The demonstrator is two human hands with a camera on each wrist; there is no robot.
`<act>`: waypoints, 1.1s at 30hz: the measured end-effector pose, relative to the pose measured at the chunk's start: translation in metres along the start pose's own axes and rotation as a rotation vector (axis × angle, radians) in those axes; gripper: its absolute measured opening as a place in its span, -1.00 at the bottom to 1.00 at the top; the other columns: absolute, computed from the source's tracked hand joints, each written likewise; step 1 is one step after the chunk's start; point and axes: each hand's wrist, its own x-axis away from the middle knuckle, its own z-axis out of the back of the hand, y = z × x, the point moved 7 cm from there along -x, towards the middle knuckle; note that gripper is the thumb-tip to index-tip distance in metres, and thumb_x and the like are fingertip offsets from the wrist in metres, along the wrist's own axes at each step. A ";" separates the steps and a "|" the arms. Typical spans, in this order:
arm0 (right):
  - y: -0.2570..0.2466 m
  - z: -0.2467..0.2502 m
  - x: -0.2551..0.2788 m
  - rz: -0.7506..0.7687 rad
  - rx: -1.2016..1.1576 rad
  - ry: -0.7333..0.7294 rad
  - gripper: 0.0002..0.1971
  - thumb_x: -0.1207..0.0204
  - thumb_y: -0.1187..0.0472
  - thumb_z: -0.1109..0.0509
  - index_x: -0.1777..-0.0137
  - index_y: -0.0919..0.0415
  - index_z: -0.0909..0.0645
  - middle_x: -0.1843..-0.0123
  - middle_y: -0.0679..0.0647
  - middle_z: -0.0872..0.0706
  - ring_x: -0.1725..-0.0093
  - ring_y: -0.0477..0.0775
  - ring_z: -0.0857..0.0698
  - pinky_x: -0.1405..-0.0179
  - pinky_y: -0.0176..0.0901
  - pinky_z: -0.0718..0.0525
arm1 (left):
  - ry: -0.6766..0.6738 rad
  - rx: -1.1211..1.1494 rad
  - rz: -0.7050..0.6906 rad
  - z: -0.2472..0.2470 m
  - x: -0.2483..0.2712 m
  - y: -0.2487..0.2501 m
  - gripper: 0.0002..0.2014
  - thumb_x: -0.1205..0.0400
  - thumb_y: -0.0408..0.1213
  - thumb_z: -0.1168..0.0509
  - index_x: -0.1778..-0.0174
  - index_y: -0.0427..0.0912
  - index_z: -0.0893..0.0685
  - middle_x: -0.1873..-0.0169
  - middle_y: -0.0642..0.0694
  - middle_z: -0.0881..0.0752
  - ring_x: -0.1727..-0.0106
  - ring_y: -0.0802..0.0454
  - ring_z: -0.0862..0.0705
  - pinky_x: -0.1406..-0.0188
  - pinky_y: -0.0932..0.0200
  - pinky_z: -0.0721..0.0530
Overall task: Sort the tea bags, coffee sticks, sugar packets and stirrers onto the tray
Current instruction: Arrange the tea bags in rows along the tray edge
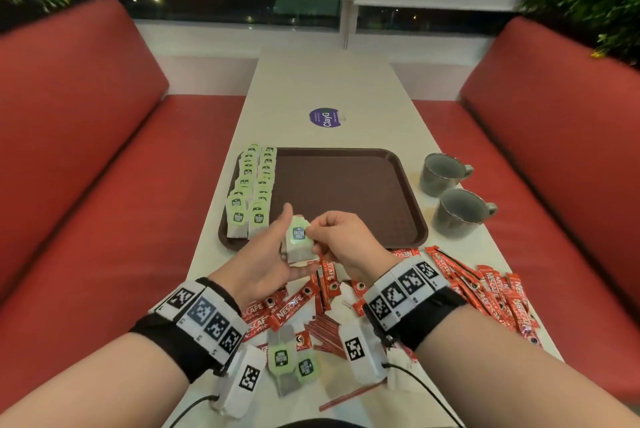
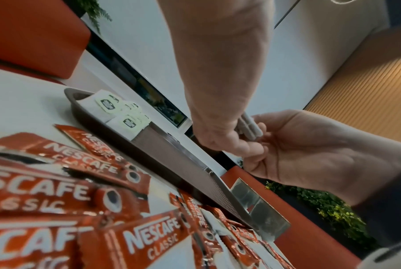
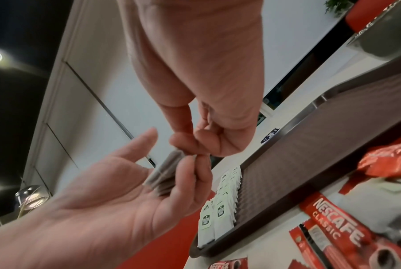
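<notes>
My left hand (image 1: 282, 251) cups a small stack of tea bags (image 1: 297, 243) just in front of the brown tray (image 1: 346, 192), thumb raised. My right hand (image 1: 313, 232) pinches the top bag's edge. In the right wrist view the stack (image 3: 164, 174) rests on the left hand's curled fingers (image 3: 194, 174). Two rows of green-tagged tea bags (image 1: 254, 192) fill the tray's left side. Red coffee sticks (image 1: 485, 285) lie scattered on the near table, with white packets (image 1: 344, 303) among them. Two loose tea bags (image 1: 291, 363) and a thin red stirrer (image 1: 349, 396) lie below my wrists.
Two grey mugs (image 1: 445, 173) (image 1: 462, 213) stand to the right of the tray. A purple round sticker (image 1: 327, 117) lies on the table beyond it. Red bench seats (image 1: 104, 168) flank the narrow white table (image 1: 325, 81).
</notes>
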 end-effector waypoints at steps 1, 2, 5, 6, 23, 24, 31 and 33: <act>0.000 -0.004 -0.001 -0.002 0.017 -0.005 -0.90 -0.56 0.33 -0.36 0.19 0.23 -0.61 0.47 0.07 -0.61 0.58 -0.17 -0.55 0.57 -0.32 -0.45 | -0.009 -0.024 -0.014 0.001 0.003 0.002 -0.77 -0.69 -0.04 -0.17 -0.01 -0.13 -0.58 0.20 -0.14 -0.69 0.20 0.01 -0.68 0.01 -0.05 -0.71; 0.000 -0.008 -0.002 0.000 0.035 -0.014 -0.92 -0.55 0.34 -0.36 0.17 0.24 -0.62 0.45 0.08 -0.63 0.57 -0.18 -0.57 0.58 -0.33 -0.45 | -0.004 -0.049 -0.029 0.004 0.005 0.003 -0.89 -0.69 -0.19 -0.20 -0.01 -0.14 -0.56 0.18 -0.14 -0.67 0.21 0.02 -0.68 0.01 -0.05 -0.74; 0.000 -0.017 0.000 0.035 0.095 -0.001 -0.92 -0.50 0.37 -0.37 0.03 0.25 -0.62 0.30 0.10 -0.70 0.47 -0.10 -0.65 0.46 -0.28 -0.53 | 0.040 -0.075 -0.046 0.018 0.010 0.005 -0.89 -0.69 -0.47 -0.17 -0.02 -0.18 -0.53 0.11 -0.22 -0.66 0.12 -0.06 -0.69 0.21 0.12 -0.79; 0.000 -0.017 0.004 0.061 0.158 0.017 -0.88 -0.49 0.35 -0.38 -0.01 0.22 -0.62 0.25 0.07 -0.71 0.42 -0.09 -0.66 0.39 -0.25 -0.54 | 0.075 -0.070 -0.053 0.026 0.012 0.006 -0.88 -0.69 -0.50 -0.16 0.00 -0.20 -0.51 0.09 -0.25 -0.65 0.10 -0.09 -0.70 0.31 0.19 -0.77; 0.066 -0.095 0.083 0.590 1.515 -0.506 -0.54 -0.48 0.05 -0.36 -0.39 0.09 -0.53 -0.23 0.03 -0.58 -0.17 0.13 -0.53 -0.10 0.05 -0.48 | 0.262 -0.048 -0.056 0.111 0.061 -0.010 -0.70 -0.64 -0.62 -0.14 -0.16 -0.16 -0.52 0.02 -0.27 -0.64 0.15 -0.07 -0.64 0.46 0.21 -0.69; 0.068 -0.096 0.085 0.605 1.527 -0.510 -0.57 -0.43 0.11 -0.39 -0.32 0.10 -0.59 -0.15 0.03 -0.64 -0.10 0.13 -0.59 -0.03 0.03 -0.53 | 0.259 -0.059 -0.047 0.111 0.062 -0.012 -0.69 -0.64 -0.61 -0.15 -0.18 -0.15 -0.51 0.05 -0.25 -0.66 0.16 -0.06 -0.65 0.46 0.21 -0.68; 0.052 -0.085 0.091 0.787 1.413 -0.354 -0.93 -0.16 0.11 -0.50 0.40 0.00 -0.66 0.42 -0.12 -0.60 0.45 -0.04 -0.58 0.47 -0.19 -0.53 | 0.260 -0.053 0.008 0.114 0.064 -0.019 -0.63 -0.63 -0.49 -0.25 -0.34 -0.16 -0.46 0.10 -0.22 -0.73 0.22 -0.04 -0.68 0.49 0.18 -0.59; 0.054 -0.076 0.087 0.727 1.349 -0.320 -0.87 -0.34 0.06 -0.31 0.37 0.03 -0.61 0.42 -0.11 -0.56 0.44 -0.03 -0.58 0.44 -0.17 -0.54 | 0.273 -0.048 0.014 0.116 0.063 -0.022 -0.56 -0.64 -0.50 -0.24 -0.43 -0.20 -0.38 0.09 -0.25 -0.72 0.21 -0.06 -0.66 0.51 0.17 -0.60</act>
